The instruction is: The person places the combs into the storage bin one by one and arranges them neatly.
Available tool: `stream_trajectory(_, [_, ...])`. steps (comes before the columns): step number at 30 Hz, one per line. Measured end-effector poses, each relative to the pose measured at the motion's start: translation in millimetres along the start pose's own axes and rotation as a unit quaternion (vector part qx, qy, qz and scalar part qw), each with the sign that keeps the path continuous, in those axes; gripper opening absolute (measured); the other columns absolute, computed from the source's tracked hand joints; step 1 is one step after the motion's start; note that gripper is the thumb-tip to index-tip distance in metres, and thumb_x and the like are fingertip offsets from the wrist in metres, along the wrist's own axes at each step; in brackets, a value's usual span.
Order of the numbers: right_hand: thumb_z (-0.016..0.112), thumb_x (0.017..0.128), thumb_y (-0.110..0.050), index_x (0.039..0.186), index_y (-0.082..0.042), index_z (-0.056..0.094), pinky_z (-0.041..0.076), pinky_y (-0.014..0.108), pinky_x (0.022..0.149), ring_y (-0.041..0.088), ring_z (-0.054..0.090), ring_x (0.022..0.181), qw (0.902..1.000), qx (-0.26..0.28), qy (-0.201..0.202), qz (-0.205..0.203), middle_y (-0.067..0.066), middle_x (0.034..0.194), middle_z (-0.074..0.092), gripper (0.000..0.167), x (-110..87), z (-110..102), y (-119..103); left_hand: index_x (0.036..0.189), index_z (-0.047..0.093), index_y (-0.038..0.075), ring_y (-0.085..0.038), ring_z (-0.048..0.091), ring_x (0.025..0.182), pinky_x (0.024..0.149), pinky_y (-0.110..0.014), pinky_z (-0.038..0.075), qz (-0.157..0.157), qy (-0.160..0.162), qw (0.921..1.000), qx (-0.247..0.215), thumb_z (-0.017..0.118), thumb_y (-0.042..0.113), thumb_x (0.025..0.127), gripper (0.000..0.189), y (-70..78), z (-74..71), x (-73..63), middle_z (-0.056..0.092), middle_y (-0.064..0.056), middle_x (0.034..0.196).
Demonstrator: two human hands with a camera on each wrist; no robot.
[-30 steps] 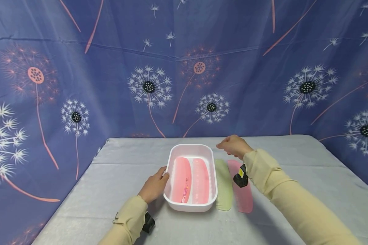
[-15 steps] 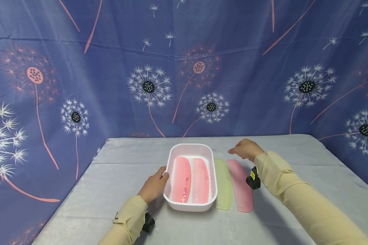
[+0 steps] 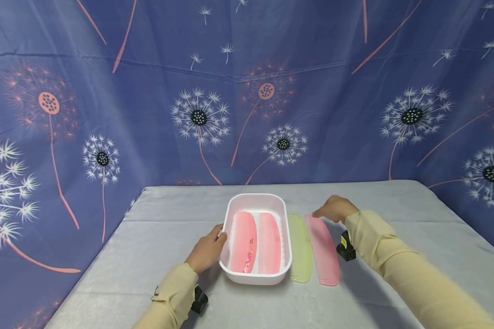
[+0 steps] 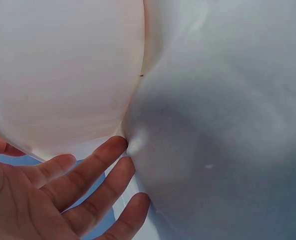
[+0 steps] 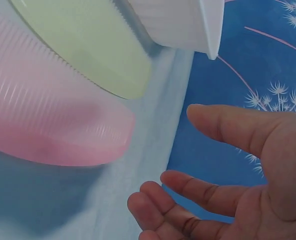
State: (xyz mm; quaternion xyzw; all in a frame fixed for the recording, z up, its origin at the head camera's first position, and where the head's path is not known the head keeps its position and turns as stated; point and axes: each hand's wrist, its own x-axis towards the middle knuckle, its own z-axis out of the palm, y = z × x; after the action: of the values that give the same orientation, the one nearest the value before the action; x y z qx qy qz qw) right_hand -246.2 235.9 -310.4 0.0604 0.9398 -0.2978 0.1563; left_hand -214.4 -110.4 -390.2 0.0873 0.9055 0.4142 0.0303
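Note:
My left hand (image 3: 207, 249) is at the left side of a white plastic tub (image 3: 255, 279). In the left wrist view its extended fingers (image 4: 90, 187) lie against the tub's outer wall. Two pink combs lie lengthwise inside: a left comb (image 3: 243, 242) with a printed design and a right comb (image 3: 269, 244). Outside, a light green comb (image 3: 300, 249) lies along the tub's right side, and another pink comb (image 3: 324, 251) lies right of it. My right hand (image 3: 337, 209) hovers at that pink comb's far end, thumb and fingers spread apart with nothing between them in the right wrist view.
A grey-white cloth (image 3: 148, 256) covers the table. Behind it hangs a blue dandelion-print curtain (image 3: 333, 151), meeting the table's far edge. A black wrist camera (image 3: 346, 246) sits under the right sleeve, beside the outer pink comb.
My right hand has moved rightward from beyond the green comb, then down toward the far end of the outer pink comb. The left hand, tub and combs have stayed put.

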Motion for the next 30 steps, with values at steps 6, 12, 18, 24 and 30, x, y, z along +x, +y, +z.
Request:
stream_trajectory(6, [0.068, 0.091, -0.026, 0.099, 0.008, 0.053, 0.037, 0.030, 0.061, 0.010, 0.026, 0.052, 0.9999, -0.006, 0.007, -0.010, -0.004, 0.059, 0.029, 0.038, 2.9, 8, 7, 0.149, 0.049, 0.008, -0.040, 0.064, 0.110, 0.099, -0.059, 0.046, 0.000, 0.003, 1.0000, 0.000, 0.039, 0.026, 0.107, 0.047, -0.6, 0.0, -0.1, 0.069, -0.022, 0.118])
stream_trajectory(12, [0.068, 0.091, -0.028, 0.104, 0.013, 0.057, 0.044, 0.032, 0.062, 0.017, 0.044, 0.060, 0.9983, -0.058, 0.004, 0.003, 0.005, 0.066, 0.046, 0.045, 4.4, 13, 11, 0.149, 0.049, 0.007, -0.040, 0.064, 0.110, 0.099, -0.059, 0.045, 0.000, 0.004, 1.0000, 0.003, 0.040, 0.025, 0.107, 0.046, -0.6, 0.0, -0.7, 0.069, -0.022, 0.118])
stream_trajectory(18, [0.067, 0.090, -0.029, 0.118, 0.019, 0.050, 0.053, 0.049, 0.083, 0.038, 0.061, 0.095, 0.9966, -0.081, 0.010, 0.008, 0.027, 0.103, 0.061, 0.058, 2.3, 19, 14, 0.148, 0.049, 0.007, -0.041, 0.064, 0.109, 0.098, -0.060, 0.046, 0.001, 0.004, 1.0000, 0.002, 0.040, 0.025, 0.107, 0.046, -0.1, 0.5, -1.2, 0.068, -0.023, 0.119])
stream_trajectory(24, [0.070, 0.088, -0.031, 0.120, 0.019, 0.053, 0.052, 0.052, 0.088, 0.045, 0.061, 0.107, 0.9939, -0.108, 0.020, 0.009, 0.031, 0.114, 0.061, 0.062, 4.0, 27, 14, 0.149, 0.049, 0.007, -0.042, 0.063, 0.113, 0.099, -0.060, 0.045, 0.000, 0.003, 1.0000, 0.001, 0.040, 0.026, 0.107, 0.046, 0.5, 0.4, -1.5, 0.067, -0.024, 0.122])
stream_trajectory(30, [0.072, 0.086, -0.031, 0.115, 0.016, 0.061, 0.053, 0.051, 0.089, 0.043, 0.063, 0.107, 0.9911, -0.131, 0.022, 0.011, 0.031, 0.115, 0.064, 0.056, 4.9, 31, 12, 0.148, 0.049, 0.007, -0.040, 0.064, 0.110, 0.099, -0.059, 0.046, -0.001, 0.004, 1.0000, 0.003, 0.040, 0.025, 0.107, 0.046, 0.4, 0.8, -1.4, 0.068, -0.023, 0.120])
